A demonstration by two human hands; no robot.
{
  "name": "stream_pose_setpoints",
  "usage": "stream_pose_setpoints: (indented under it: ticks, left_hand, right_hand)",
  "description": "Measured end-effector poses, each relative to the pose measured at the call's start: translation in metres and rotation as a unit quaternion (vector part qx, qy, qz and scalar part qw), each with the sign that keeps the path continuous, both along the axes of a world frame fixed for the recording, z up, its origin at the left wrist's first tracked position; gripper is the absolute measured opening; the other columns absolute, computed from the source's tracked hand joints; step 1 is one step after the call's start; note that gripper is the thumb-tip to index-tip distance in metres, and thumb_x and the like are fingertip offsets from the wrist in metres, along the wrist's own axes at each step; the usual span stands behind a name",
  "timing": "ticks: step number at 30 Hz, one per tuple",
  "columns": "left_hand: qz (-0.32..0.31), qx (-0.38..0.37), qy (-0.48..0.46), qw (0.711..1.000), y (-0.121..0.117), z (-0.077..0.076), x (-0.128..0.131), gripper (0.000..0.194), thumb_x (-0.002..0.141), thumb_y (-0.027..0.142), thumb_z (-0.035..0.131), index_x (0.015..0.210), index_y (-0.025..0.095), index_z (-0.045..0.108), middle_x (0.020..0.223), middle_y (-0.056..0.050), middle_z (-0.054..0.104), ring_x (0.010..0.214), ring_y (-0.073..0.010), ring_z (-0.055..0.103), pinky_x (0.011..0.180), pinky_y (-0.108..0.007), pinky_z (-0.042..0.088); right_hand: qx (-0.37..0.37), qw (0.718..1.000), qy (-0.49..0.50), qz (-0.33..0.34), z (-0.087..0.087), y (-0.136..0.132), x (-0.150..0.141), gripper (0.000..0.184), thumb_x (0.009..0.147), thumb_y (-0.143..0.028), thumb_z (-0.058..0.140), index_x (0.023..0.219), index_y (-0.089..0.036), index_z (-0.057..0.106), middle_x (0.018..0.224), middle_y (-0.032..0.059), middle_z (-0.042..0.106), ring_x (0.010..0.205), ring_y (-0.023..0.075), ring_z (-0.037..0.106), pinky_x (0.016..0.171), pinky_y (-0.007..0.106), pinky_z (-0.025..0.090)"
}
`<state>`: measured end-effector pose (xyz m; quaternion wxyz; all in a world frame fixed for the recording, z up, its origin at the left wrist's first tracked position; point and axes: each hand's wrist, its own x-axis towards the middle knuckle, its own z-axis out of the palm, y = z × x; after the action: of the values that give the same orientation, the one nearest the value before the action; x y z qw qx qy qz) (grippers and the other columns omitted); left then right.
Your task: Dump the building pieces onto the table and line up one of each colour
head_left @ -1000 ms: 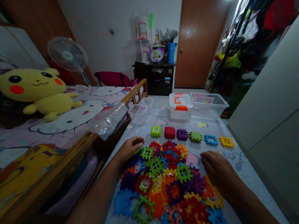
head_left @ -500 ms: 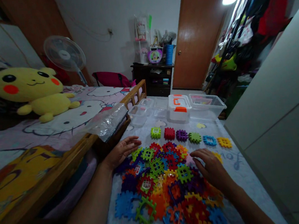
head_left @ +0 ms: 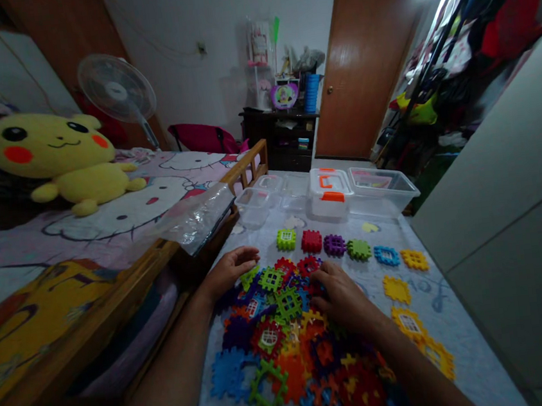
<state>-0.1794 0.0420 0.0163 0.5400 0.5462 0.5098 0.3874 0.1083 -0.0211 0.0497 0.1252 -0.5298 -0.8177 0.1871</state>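
A heap of colourful interlocking plastic blocks (head_left: 293, 349), flat squares with notched edges, lies on the cloth-covered table. My left hand (head_left: 232, 271) rests at the heap's upper left edge, fingers stretched out, beside a light green block (head_left: 250, 277). Over the heap's right side is my right hand (head_left: 341, 296), thumb and fingers apart around a dark red block; whether they touch it I cannot tell. Beyond the heap, blocks stand in a spaced row: a lime one (head_left: 286, 239), a red one (head_left: 312, 241), a purple one (head_left: 335, 245) and others. Several yellow blocks (head_left: 397, 289) lie right of my right arm.
At the table's far end stand clear plastic boxes (head_left: 383, 192) and a lidded box with orange latches (head_left: 331, 195). Along the left runs a wooden bed rail (head_left: 160, 256) with a plastic bag (head_left: 198, 220) on it. A white cabinet (head_left: 520, 222) borders the right side.
My right hand has moved left from the heap's right edge onto its upper middle, and the yellow blocks at the right now show. My left hand has stayed nearly in place.
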Motion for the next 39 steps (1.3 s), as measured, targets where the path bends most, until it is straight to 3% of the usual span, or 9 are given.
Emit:
stream_pose_setpoints:
  ticks: [4,9,12,17,20,23,29,34,39]
  left_hand:
    - [0.007,-0.031,-0.108,0.994,-0.002,-0.003,0.012,0.046,0.062,0.038,0.085,0.101,0.018,0.071,0.106,-0.008,0.075,0.109,-0.0285,0.067,0.103,-0.043,0.044]
    - [0.027,-0.065,-0.264,0.962,-0.004,-0.004,0.015,0.042,0.065,0.032,0.085,0.103,0.019,0.072,0.105,-0.008,0.075,0.105,-0.0235,0.068,0.101,-0.038,0.046]
    - [0.058,-0.046,-0.268,0.961,-0.002,-0.005,0.008,0.041,0.064,0.032,0.085,0.100,0.018,0.072,0.101,-0.007,0.075,0.100,-0.0221,0.069,0.094,-0.035,0.050]
    - [0.109,-0.016,-0.190,0.976,0.004,-0.011,0.003,0.045,0.062,0.038,0.085,0.099,0.018,0.070,0.096,-0.006,0.074,0.094,-0.0218,0.069,0.084,-0.032,0.051]
    - [0.103,0.009,-0.121,0.987,0.004,-0.013,0.006,0.047,0.060,0.041,0.084,0.097,0.017,0.070,0.095,-0.007,0.074,0.096,-0.0250,0.069,0.083,-0.035,0.051]
    - [0.071,0.030,-0.040,0.996,0.005,-0.013,0.005,0.048,0.058,0.044,0.084,0.095,0.017,0.071,0.094,-0.008,0.075,0.097,-0.0279,0.069,0.087,-0.040,0.051]
    - [0.041,0.037,-0.009,0.998,0.006,-0.012,0.003,0.046,0.061,0.047,0.082,0.095,0.018,0.071,0.097,-0.009,0.076,0.099,-0.0299,0.069,0.091,-0.043,0.050]
    - [0.047,0.012,-0.067,0.997,0.003,-0.013,0.013,0.044,0.060,0.043,0.083,0.094,0.018,0.071,0.096,-0.007,0.077,0.099,-0.0279,0.070,0.095,-0.043,0.049]
    - [0.060,-0.001,-0.110,0.992,0.002,-0.017,0.012,0.043,0.061,0.040,0.083,0.096,0.017,0.070,0.094,-0.007,0.076,0.095,-0.0256,0.070,0.094,-0.041,0.049]
  right_hand:
    - [-0.008,0.999,0.036,-0.005,0.001,-0.002,0.002,0.017,0.074,-0.011,0.064,0.084,-0.019,0.053,0.096,0.0064,0.055,0.092,0.0219,0.052,0.081,0.033,0.043]
    - [-0.067,0.990,0.124,-0.026,0.001,0.001,0.012,0.015,0.076,-0.011,0.057,0.079,-0.022,0.048,0.074,-0.0024,0.052,0.070,0.0154,0.049,0.063,0.027,0.036]
    - [-0.104,0.969,0.221,-0.041,-0.001,0.007,0.027,0.008,0.079,-0.019,0.056,0.086,-0.022,0.053,0.074,-0.0033,0.053,0.067,0.0138,0.049,0.061,0.026,0.037]
    - [-0.164,0.923,0.342,-0.061,-0.006,0.016,0.052,0.019,0.080,-0.035,0.061,0.092,-0.022,0.055,0.073,-0.0040,0.055,0.065,0.0134,0.053,0.060,0.026,0.042]
    - [-0.154,0.943,0.289,-0.054,-0.011,0.017,0.057,0.014,0.080,-0.033,0.061,0.087,-0.022,0.057,0.074,-0.0020,0.058,0.067,0.0146,0.055,0.060,0.027,0.043]
    - [-0.046,0.982,0.174,-0.059,-0.013,0.015,0.054,0.007,0.080,-0.028,0.061,0.081,-0.021,0.059,0.084,0.0019,0.059,0.074,0.0170,0.057,0.067,0.030,0.046]
    - [0.113,0.990,0.084,-0.020,-0.007,0.005,0.030,0.014,0.089,-0.020,0.054,0.096,-0.022,0.066,0.105,0.0087,0.061,0.103,0.0246,0.055,0.093,0.042,0.045]
    - [0.106,0.994,-0.011,0.038,-0.009,-0.004,0.008,0.044,0.082,-0.022,0.068,0.126,-0.025,0.063,0.138,0.0092,0.055,0.128,0.0331,0.041,0.110,0.052,0.031]
    - [0.091,0.995,-0.009,0.034,-0.012,-0.005,0.003,0.046,0.079,-0.021,0.071,0.124,-0.025,0.063,0.134,0.0096,0.057,0.129,0.0322,0.040,0.109,0.051,0.032]
